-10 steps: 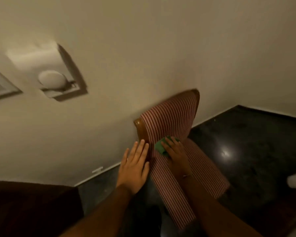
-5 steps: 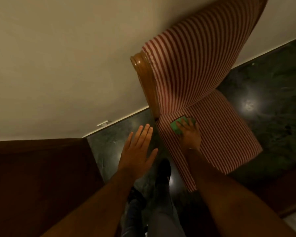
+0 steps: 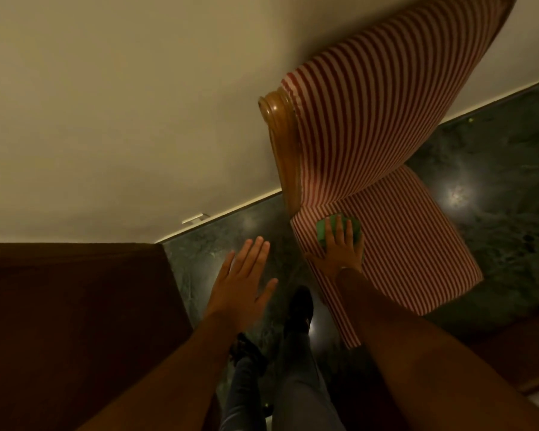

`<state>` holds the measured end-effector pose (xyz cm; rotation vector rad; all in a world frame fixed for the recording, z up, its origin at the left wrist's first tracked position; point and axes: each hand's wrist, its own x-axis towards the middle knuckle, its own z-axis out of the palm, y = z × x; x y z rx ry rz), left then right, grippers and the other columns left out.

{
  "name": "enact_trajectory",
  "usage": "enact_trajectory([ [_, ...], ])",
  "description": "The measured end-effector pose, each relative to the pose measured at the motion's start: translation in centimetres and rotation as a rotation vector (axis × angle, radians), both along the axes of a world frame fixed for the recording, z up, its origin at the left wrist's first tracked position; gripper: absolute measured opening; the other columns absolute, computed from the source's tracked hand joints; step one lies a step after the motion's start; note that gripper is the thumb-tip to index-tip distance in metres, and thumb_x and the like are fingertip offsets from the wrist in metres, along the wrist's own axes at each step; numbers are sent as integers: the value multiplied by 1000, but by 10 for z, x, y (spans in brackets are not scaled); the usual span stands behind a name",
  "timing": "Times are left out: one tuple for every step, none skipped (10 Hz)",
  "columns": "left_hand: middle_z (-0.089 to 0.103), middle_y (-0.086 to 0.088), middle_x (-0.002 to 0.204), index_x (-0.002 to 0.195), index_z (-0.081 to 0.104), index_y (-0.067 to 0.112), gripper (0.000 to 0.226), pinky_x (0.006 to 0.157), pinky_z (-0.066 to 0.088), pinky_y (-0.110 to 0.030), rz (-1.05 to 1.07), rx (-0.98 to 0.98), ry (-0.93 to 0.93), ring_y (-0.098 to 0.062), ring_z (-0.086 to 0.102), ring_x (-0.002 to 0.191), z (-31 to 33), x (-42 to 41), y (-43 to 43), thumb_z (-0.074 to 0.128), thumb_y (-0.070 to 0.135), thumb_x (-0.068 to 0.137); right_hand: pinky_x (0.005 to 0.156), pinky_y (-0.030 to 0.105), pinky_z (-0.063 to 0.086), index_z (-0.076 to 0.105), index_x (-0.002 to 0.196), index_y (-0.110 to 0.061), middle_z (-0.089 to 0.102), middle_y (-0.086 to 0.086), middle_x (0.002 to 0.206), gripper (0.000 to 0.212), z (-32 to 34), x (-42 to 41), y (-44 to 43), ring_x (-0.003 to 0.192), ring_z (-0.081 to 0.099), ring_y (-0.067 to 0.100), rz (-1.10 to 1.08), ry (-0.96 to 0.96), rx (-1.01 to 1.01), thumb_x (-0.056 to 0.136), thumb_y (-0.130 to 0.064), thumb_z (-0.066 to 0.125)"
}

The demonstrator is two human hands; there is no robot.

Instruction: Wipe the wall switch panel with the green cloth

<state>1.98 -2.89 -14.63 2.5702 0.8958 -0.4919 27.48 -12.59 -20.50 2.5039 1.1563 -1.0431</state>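
The green cloth (image 3: 327, 232) lies on the striped seat of the chair (image 3: 402, 244), right of centre in the frame, at the seat's near-left part just below where the backrest meets it. It looks like a small folded rag: light, soft and limp, likely to bunch or unfold when lifted and not at all fragile. It should be taken by gathering it in the palm or by pinching a folded edge; its left and far edges show free of the hand.

The right hand (image 3: 339, 253) lies flat on the cloth, its fingers (image 3: 339, 227) extended and slightly spread across it, pressing it to the seat and not curled round it. I judge this as contact, not yet a grasp.

The left hand (image 3: 243, 287) hovers over the dark floor (image 3: 495, 181) in the lower centre, its fingers (image 3: 255, 253) straight, wide and holding nothing.

The switch panel is not in view; only bare wall (image 3: 122, 104) fills the upper left.
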Motion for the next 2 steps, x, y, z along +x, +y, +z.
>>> enact_trajectory([
  [-7, 7, 184, 178, 0, 26, 82, 138, -8, -40, 62, 6, -28, -14, -11, 170, 29, 0, 10, 17, 67, 109, 133, 64, 4, -6, 170, -25, -11, 9, 179, 101, 30, -6, 5, 166, -9, 36, 66, -69, 37, 98, -77, 40],
  [7, 4, 184, 178, 14, 21, 81, 138, -1, -42, 152, 49, -121, -20, 0, 171, 70, -16, 12, 24, 62, 109, 133, 62, 0, -5, 170, -30, -15, 5, 179, 96, 71, -36, 5, 167, -10, 34, 131, -99, 159, 98, -78, 38],
])
